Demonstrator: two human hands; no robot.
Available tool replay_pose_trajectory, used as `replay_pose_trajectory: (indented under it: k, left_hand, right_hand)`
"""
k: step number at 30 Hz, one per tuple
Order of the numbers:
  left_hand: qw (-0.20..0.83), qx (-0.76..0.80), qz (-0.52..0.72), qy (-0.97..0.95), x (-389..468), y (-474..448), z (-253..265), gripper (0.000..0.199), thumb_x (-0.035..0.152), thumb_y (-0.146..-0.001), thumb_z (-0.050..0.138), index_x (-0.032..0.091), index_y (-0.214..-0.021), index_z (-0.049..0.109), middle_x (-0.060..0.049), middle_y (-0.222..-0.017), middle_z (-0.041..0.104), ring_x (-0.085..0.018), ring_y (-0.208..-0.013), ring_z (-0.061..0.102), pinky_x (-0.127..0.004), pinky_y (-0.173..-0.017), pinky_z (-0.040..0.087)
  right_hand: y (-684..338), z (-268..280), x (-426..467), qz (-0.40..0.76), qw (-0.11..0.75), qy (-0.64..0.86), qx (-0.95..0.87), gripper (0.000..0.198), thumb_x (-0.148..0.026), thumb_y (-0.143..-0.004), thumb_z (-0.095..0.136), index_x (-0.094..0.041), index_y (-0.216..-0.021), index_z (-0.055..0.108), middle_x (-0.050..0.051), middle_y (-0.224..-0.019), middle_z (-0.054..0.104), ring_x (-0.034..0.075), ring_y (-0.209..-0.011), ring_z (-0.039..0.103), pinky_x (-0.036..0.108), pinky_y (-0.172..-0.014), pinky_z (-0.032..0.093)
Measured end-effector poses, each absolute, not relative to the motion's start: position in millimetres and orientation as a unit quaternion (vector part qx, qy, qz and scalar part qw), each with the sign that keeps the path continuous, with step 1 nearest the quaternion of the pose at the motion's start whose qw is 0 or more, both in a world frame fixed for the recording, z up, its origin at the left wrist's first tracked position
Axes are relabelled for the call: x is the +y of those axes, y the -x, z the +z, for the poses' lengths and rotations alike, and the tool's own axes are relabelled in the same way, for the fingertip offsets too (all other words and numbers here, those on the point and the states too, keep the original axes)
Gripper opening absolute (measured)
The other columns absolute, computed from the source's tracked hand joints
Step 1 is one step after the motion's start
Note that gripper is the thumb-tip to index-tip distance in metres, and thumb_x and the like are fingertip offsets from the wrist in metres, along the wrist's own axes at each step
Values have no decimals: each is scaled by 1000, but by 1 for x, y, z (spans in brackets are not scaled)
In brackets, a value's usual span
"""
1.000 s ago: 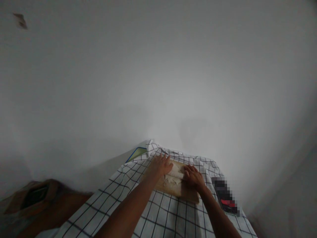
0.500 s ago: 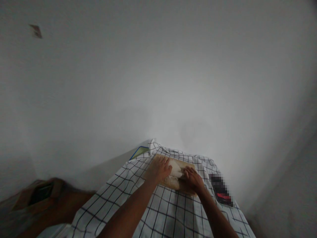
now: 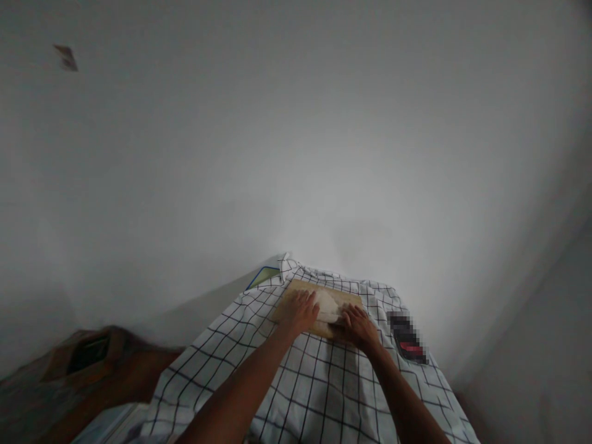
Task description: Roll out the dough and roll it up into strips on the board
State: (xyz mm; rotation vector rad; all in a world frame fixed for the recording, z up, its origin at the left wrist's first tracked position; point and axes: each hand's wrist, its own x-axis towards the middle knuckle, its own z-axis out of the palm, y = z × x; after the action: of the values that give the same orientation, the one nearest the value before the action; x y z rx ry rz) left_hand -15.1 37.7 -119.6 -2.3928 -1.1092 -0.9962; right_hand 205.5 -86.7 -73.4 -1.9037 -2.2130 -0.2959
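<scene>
A pale, flattened piece of dough (image 3: 327,306) lies on a light wooden board (image 3: 345,297). My left hand (image 3: 304,310) rests on the dough's left part, its fingers stretched forward and slightly apart. At the right end of the dough is my right hand (image 3: 359,325), fingers apart and a little bent, touching its edge. Both palms face down, so the undersides of the fingers are hidden. Under the board spreads a white tablecloth (image 3: 296,382) with a dark grid pattern.
A dark phone-like object (image 3: 409,342), partly pixelated, lies on the cloth at the right. A green panel with a blue edge (image 3: 263,276) shows at the back left, by the wall (image 3: 296,154). An open cardboard box (image 3: 87,354) stands low on the left.
The view has shifted slightly, so the table sits a little higher. The dough looks shorter front to back, and its near edge has moved away from me. My right fingers are straighter.
</scene>
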Motion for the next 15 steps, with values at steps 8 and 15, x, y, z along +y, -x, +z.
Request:
replay_pose_trajectory:
  k: [8,15]
  left_hand:
    - [118,-433,-363,816,36,7,-106,38,31,-101,53,19,-134,67,-17,-129,73,-35,-129,63,-63,-114,45]
    - [48,-464,-302,831,52,-1,-77,44,36,-105,47,16,-142,62,-19,-140,67,-33,-132,58,-55,-117,38]
  right_hand:
    - [-207,-62,-73,-75,109,669,-731,38,-28,-104,50,-28,-137,68,9,-145,67,26,-142,55,45,-122,39]
    - [-212,-58,-49,-29,121,730,-672,47,-29,-108,32,-30,-144,63,5,-153,60,24,-149,46,47,-121,38]
